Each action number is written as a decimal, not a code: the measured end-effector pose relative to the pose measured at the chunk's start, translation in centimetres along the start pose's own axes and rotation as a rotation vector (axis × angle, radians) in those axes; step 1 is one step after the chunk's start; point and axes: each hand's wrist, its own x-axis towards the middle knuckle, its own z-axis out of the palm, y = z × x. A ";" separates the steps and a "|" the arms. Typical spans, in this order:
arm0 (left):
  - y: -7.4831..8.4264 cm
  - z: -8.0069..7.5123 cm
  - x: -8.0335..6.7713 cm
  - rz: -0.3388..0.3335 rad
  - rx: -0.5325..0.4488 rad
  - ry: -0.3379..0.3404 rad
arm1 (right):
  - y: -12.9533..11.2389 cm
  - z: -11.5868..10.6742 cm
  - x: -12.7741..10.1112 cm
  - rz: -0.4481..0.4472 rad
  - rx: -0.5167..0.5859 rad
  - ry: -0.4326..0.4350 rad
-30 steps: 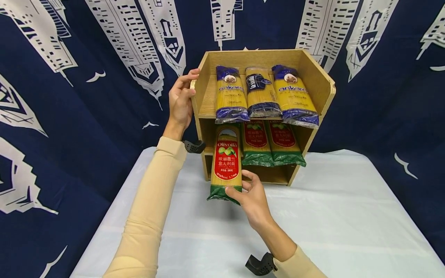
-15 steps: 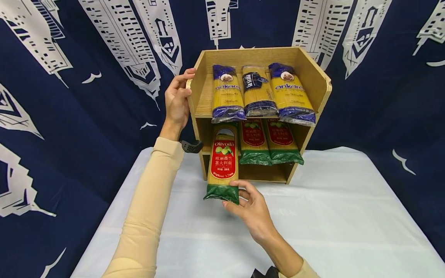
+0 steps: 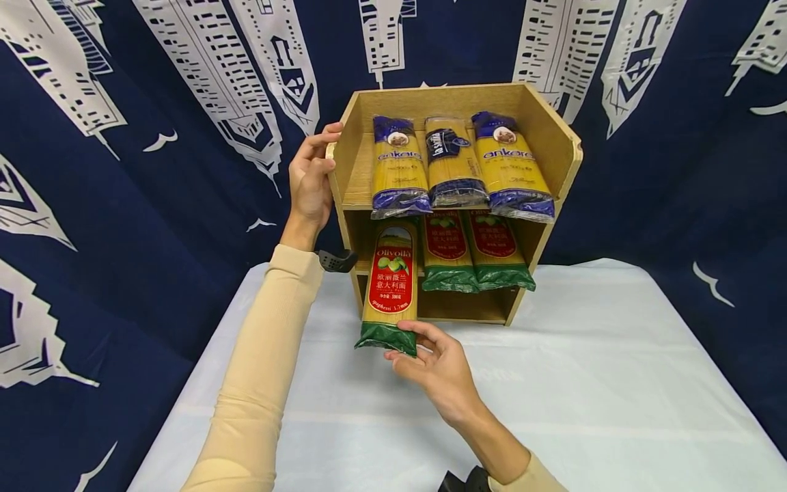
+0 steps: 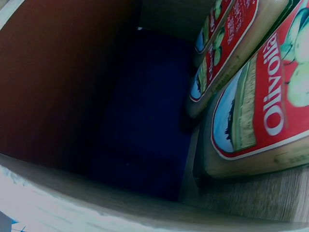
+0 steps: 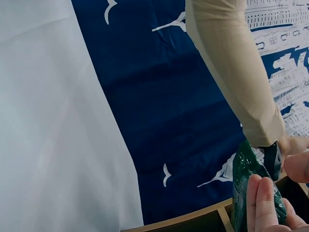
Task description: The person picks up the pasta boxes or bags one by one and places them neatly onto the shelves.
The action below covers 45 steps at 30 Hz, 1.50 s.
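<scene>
Navy skyline-print cloth backs a white-covered table [image 3: 590,383]. Left hand [image 3: 310,181] grips the wooden shelf unit's [image 3: 556,147] left wall. Right hand [image 3: 433,365] pinches the green lower end of the Olivoila spaghetti packet [image 3: 389,287], whose long axis runs up into the middle shelf.

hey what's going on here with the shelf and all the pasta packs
A person's right hand holds the green bottom end of a red-label spaghetti pack, which sticks out of the middle level of a wooden shelf. The left hand grips the shelf's upper left edge. Two matching packs lie beside it, three blue-ended packs above.
</scene>
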 end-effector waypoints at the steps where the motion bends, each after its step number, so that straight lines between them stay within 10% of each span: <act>1: 0.0 0.1 0.0 -0.001 -0.003 0.000 | 0.0 0.0 0.2 0.002 -0.002 0.009; 20: 0.1 0.3 -0.2 -0.004 -0.011 -0.018 | -0.5 -1.4 3.0 0.014 -0.051 0.082; 35: 0.2 0.1 0.0 0.000 -0.017 -0.001 | 0.4 -0.6 1.7 0.043 -0.052 -0.222; 45: 0.1 0.0 0.0 0.009 0.005 -0.010 | 0.4 -0.5 3.9 0.039 -0.022 -0.259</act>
